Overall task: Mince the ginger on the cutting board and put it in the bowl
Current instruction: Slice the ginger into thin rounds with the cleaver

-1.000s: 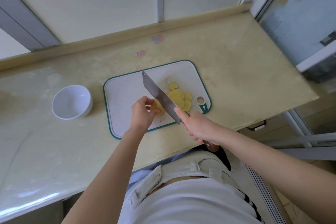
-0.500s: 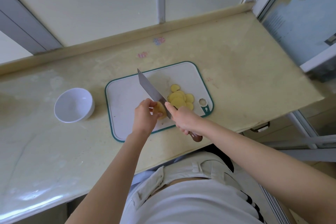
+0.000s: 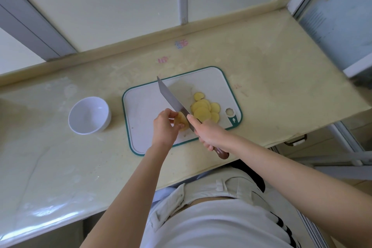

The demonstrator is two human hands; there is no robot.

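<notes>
**Counter (image 3: 271,62) under a window: slicing in hand, mincing yet to come**

What is left of the ginger (image 3: 182,125) is a short lump at the lower middle of the board (image 3: 145,106), near the frame's centre. The left hand (image 3: 164,128) pinches it between curled fingertips and thumb. The knife (image 3: 171,96) stands just right of the lump, against its cut face, with its tip pointing to the upper left. The right hand (image 3: 209,135) is wrapped round the brown handle, forefinger up at the heel of the blade. Right of the blade lie the slices (image 3: 203,109), round and yellow, overlapping in a loose heap near the board's hanging hole.

My reading is that this is the slicing step: nothing is minced, and the bowl (image 3: 89,116), left of the board and apart from it, looks empty. The lump is short, so the next cuts call for fingertips tucked well back from the edge. After that the slices want stacking, cutting into strips, then chopping across before anything goes to the bowl.

Pale yellow and glossy, the counter has a raised kerb along its back and two small coloured marks (image 3: 181,43) above the board. Behind it are pale panels in grey frames, with glass at the upper right. A drawer handle (image 3: 296,140) shows under the counter's right end.
</notes>
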